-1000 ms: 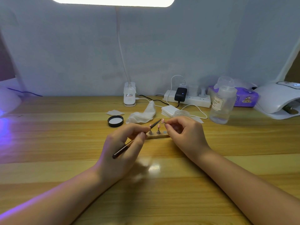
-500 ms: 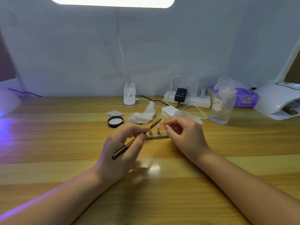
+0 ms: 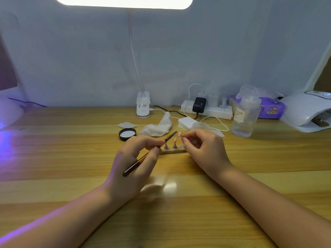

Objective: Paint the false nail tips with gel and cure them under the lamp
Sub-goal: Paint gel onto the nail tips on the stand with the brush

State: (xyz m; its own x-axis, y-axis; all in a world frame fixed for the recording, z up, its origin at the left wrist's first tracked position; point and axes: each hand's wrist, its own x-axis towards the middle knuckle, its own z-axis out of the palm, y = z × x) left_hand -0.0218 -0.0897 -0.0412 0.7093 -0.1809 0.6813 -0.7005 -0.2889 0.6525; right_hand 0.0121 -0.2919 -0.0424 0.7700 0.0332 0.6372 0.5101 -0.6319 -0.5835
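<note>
A: State the room around the work area.

B: The counter [image 3: 53, 158] lies bare in front of and to the left of both hands. Its back edge meets a grey wall. Along that edge stand a desk-lamp base [image 3: 143, 107], a power strip [image 3: 206, 110] and a clear bottle [image 3: 245, 116]. A white curing lamp [image 3: 304, 111] sits at the far right. A black lid [image 3: 127, 134] and a crumpled white cloth [image 3: 157, 127] lie just behind the left hand.

A: Pose of the arms?

B: Both forearms enter from the bottom corners and converge on the middle of the counter. The left hand [image 3: 132, 165] is turned thumb side up; the right hand [image 3: 206, 149] is raised slightly, knuckles to the right.

A: Condition of the hands?

B: The left hand grips a brush [image 3: 150, 153] between curled fingers and thumb, tip pointing up and to the right. The right hand pinches a small stalk carrying a pink nail tip [image 3: 179, 133], just beside the brush tip; whether they touch cannot be told.

A: Location of the remaining tips?

B: A wooden holder [image 3: 172, 150] lies on the counter between the hands. Two stalks stand upright in it, one bearing a pink tip [image 3: 175, 139].
</note>
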